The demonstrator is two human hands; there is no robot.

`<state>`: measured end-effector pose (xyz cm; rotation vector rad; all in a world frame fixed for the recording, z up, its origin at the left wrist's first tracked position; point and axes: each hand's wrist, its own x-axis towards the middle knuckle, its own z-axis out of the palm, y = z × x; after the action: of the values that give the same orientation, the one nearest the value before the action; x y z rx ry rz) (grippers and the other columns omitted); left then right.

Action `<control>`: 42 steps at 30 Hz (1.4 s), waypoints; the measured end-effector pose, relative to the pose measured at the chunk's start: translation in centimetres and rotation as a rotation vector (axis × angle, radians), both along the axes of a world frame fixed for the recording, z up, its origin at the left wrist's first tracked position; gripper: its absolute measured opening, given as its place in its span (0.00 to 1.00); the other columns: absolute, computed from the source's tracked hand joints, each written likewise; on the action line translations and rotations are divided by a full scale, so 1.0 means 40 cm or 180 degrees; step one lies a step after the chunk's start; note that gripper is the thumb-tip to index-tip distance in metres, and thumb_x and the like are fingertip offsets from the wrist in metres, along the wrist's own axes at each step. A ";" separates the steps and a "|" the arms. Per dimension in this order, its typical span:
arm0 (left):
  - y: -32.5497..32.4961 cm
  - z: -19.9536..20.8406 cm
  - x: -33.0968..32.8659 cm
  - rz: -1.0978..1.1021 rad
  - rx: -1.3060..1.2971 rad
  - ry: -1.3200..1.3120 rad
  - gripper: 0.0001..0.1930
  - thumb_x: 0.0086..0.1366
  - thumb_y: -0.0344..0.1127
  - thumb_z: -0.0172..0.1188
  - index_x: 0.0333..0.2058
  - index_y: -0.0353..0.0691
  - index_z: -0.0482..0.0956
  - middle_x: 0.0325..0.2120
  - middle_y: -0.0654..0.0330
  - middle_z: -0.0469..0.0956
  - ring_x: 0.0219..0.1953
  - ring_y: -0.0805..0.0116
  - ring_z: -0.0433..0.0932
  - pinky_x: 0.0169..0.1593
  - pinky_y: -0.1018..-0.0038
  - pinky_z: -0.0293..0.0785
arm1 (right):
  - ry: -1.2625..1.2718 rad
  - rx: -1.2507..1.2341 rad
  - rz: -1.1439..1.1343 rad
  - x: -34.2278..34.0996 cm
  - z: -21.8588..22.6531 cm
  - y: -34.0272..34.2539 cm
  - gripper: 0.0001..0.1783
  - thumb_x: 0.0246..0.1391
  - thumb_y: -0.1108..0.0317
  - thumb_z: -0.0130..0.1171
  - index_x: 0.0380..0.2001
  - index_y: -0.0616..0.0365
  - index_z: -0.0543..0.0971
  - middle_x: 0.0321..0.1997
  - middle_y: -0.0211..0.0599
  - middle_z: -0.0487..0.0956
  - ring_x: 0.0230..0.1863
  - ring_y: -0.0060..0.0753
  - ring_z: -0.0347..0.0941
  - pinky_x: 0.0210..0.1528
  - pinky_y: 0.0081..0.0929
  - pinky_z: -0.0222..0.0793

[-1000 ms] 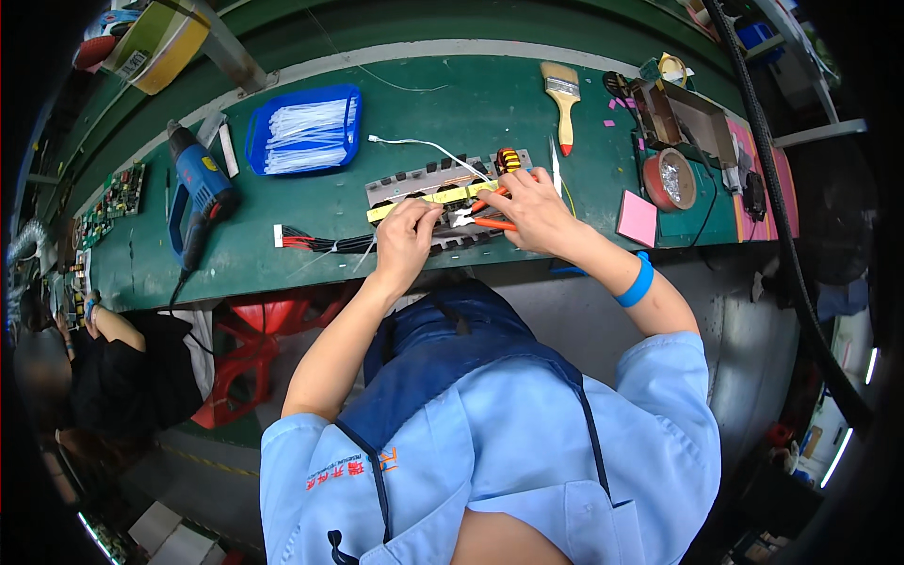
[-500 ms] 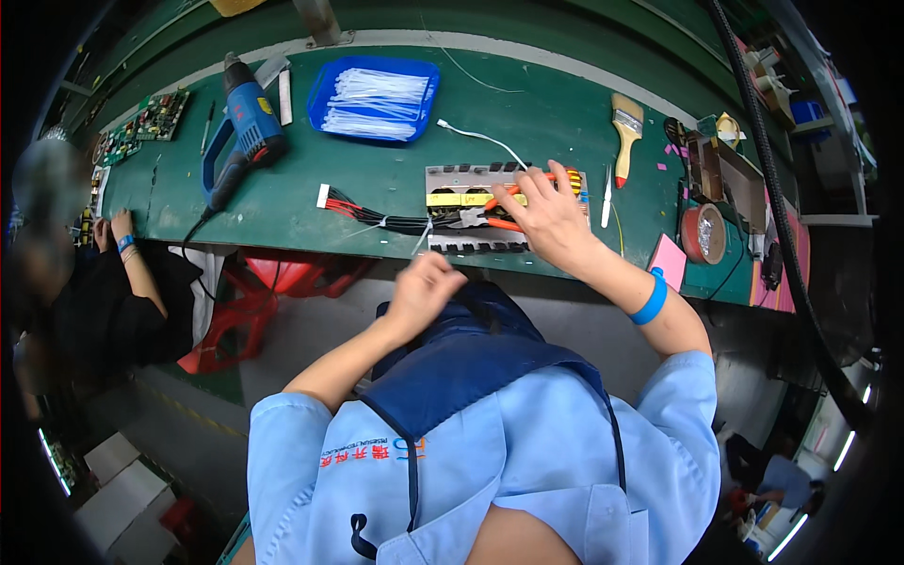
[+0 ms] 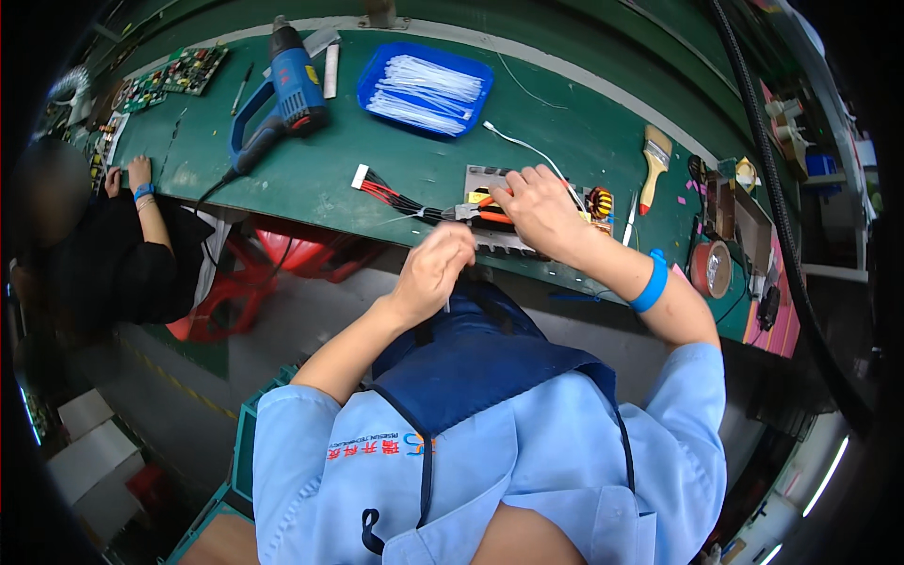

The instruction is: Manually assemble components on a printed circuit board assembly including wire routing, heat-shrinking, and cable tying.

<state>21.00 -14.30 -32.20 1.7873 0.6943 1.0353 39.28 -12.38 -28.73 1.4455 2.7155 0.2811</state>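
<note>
My right hand (image 3: pixel 541 215) is wrapped round orange-handled cutting pliers (image 3: pixel 492 215), whose jaws point left over the wires. Beneath it lies a circuit board (image 3: pixel 485 177) with dark heatsinks and a yellow-and-black coil (image 3: pixel 599 202), partly covered by the hand. A bundle of red and black wires (image 3: pixel 395 198) runs from the board to a white connector (image 3: pixel 360 176); a thin white cable tie circles it. Just below the plier jaws, at the table's front edge, my left hand (image 3: pixel 436 273) has its fingers pressed together. A small pale strip shows beneath it; what the fingers hold is unclear.
A blue tray (image 3: pixel 369 102) of white cable ties sits behind, with a heat gun (image 3: pixel 299 89) to its left. At right are a brush (image 3: pixel 653 160), a white pen-like tool (image 3: pixel 629 226) and a tape roll (image 3: pixel 709 266). Another person's hand (image 3: pixel 139 172) rests on the table at far left.
The view has shifted, moving the table's things rightward in the picture. My left hand has risen towards the plier jaws. My right hand keeps hold of the pliers.
</note>
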 end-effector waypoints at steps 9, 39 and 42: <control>0.061 -0.086 -0.124 0.1131 -0.0782 0.0867 0.05 0.55 0.30 0.48 0.28 0.35 0.70 0.13 0.63 0.66 0.15 0.77 0.63 0.20 0.82 0.59 | -0.0165 0.0313 0.0187 -0.092 -0.040 0.046 0.17 0.37 0.70 0.47 0.37 0.57 0.68 0.27 0.35 0.65 0.35 0.32 0.61 0.41 0.34 0.54; 0.600 0.087 0.740 -0.0991 0.1129 0.2704 0.25 0.43 0.32 0.59 0.42 0.41 0.61 0.32 0.50 0.66 0.26 0.61 0.71 0.29 0.72 0.69 | 0.4303 0.0484 -0.3927 0.384 -0.038 -0.468 0.25 0.32 0.73 0.59 0.38 0.61 0.64 0.36 0.41 0.69 0.39 0.33 0.67 0.41 0.24 0.61; 0.600 0.133 0.757 0.0117 0.1766 0.2713 0.37 0.40 0.29 0.60 0.50 0.50 0.50 0.49 0.42 0.50 0.41 0.48 0.65 0.44 0.66 0.65 | 0.4014 0.0007 -0.4619 0.428 -0.071 -0.445 0.26 0.31 0.72 0.59 0.39 0.61 0.64 0.37 0.43 0.69 0.40 0.36 0.66 0.42 0.26 0.61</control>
<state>51.28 9.70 -26.88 2.7523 1.0012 0.4591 56.41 -30.17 -31.56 3.7292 0.9867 -0.9314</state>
